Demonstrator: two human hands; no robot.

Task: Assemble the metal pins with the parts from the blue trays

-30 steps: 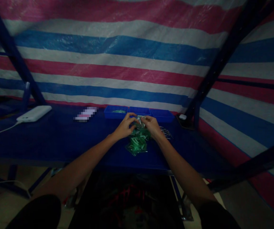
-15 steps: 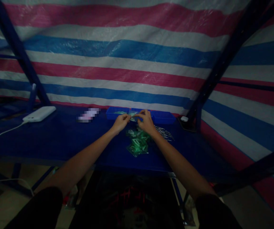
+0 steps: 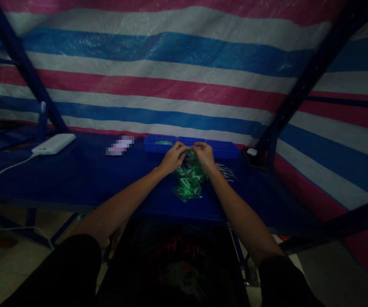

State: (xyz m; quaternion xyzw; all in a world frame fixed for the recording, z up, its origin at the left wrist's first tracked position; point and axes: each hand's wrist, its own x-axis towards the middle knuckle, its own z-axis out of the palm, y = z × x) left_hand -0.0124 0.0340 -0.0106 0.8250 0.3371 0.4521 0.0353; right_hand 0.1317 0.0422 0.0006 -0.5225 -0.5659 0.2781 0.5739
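Note:
Both hands meet above the far end of a pile of small clear plastic bags (image 3: 188,185) with green pieces in them. My left hand (image 3: 172,158) is closed in a pinch, and my right hand (image 3: 204,156) pinches close beside it. Between their fingertips hangs a small clear plastic bag (image 3: 190,157), dim and partly hidden by the fingers. Thin silvery metal pieces (image 3: 226,172) lie loose just right of my right wrist. Behind the hands stands a blue divided tray (image 3: 224,150), with a few bags in its left compartment.
A white power bank (image 3: 54,144) with a cable lies at the left of the blue table (image 3: 84,179). A blurred-out pinkish phone-like item (image 3: 120,145) is nearer the middle. At the right, a small white case (image 3: 252,152) rests on a dark flat object by the frame post.
My left hand has moved right, and both sets of fingertips now meet over the pile's far end. My right hand has shifted slightly right. The camera view has tilted down a little.

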